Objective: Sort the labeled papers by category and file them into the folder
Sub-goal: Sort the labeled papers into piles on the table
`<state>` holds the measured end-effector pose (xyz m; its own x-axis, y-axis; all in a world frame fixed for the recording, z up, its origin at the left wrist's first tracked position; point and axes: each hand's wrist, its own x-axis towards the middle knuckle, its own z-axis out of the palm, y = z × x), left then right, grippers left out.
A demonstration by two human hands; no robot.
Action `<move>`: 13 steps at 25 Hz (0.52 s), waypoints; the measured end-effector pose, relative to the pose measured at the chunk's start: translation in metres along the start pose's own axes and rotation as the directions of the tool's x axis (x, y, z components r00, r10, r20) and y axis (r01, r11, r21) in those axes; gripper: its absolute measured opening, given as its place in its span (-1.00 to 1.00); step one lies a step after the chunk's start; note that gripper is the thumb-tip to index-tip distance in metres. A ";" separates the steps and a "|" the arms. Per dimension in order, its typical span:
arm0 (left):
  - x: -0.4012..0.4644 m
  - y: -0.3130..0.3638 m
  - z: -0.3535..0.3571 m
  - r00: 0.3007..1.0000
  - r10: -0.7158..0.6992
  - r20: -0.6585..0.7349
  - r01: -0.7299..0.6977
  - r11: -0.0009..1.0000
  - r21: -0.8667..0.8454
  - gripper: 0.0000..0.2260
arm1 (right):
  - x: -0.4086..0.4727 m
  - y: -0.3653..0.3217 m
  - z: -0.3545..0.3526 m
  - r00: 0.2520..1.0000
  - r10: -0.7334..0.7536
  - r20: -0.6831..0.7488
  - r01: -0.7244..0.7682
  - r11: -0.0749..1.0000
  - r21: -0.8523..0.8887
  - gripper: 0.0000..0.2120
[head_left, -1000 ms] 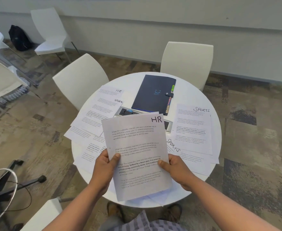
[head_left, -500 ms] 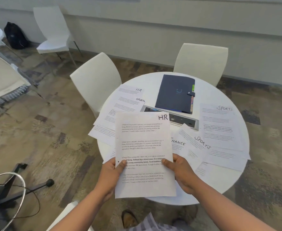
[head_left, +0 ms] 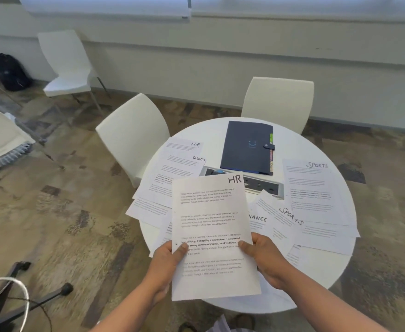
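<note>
I hold a printed sheet marked HR [head_left: 211, 226] upright over the near edge of the round white table [head_left: 316, 279]. My left hand [head_left: 166, 262] grips its left edge and my right hand [head_left: 262, 256] its right edge. A closed dark blue folder [head_left: 247, 147] with a snap strap lies at the table's far side. Loose sheets cover the table: another HR page [head_left: 184, 146] and a SPORTS page [head_left: 179, 168] at the left, a SPORTS page [head_left: 311, 190] at the right, a second SPORTS page [head_left: 280, 214] and a FINANCE page [head_left: 257, 222] in the middle.
A grey power outlet strip [head_left: 261, 185] is set into the table's centre. Two white chairs [head_left: 134, 137] [head_left: 278, 101] stand at the far side, a third [head_left: 67, 65] stands by the wall. A black bag [head_left: 10, 71] sits on the floor, a chair base [head_left: 9, 298] at lower left.
The view has swung left and up, so the table sits further right in frame. Both hands keep the HR sheet; the FINANCE page has come into sight beside it.
</note>
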<state>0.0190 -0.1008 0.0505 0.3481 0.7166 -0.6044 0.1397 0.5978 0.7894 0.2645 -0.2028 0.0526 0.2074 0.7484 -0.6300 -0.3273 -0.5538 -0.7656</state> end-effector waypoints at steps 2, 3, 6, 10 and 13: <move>0.002 0.005 0.004 1.000 -0.025 -0.001 0.025 0.999 0.030 -0.80 | 0.011 -0.003 -0.005 1.000 -0.011 -0.021 0.012 0.999 0.037 -0.81; 0.003 0.006 0.005 0.999 -0.036 -0.013 0.037 0.998 0.044 -0.81 | 0.016 -0.003 -0.008 0.999 -0.013 -0.032 0.015 0.998 0.058 -0.81; 0.008 0.009 0.006 0.996 -0.072 -0.048 0.077 0.992 0.099 -0.83 | 0.025 -0.002 -0.018 0.997 -0.009 -0.072 0.015 0.996 0.088 -0.81; 0.014 0.021 0.007 0.994 -0.101 -0.039 0.107 0.973 0.205 -0.84 | 0.036 -0.005 -0.025 0.991 -0.018 -0.131 0.034 0.992 0.119 -0.82; 0.031 0.031 -0.001 0.993 -0.089 -0.072 0.107 0.951 0.290 -0.86 | 0.050 -0.009 -0.023 0.980 -0.015 -0.198 0.039 0.993 0.115 -0.82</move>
<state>0.0333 -0.0594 0.0560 0.2665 0.6844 -0.6787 0.4388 0.5408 0.7176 0.2988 -0.1685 0.0251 0.3911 0.6696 -0.6314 -0.4230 -0.4785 -0.7695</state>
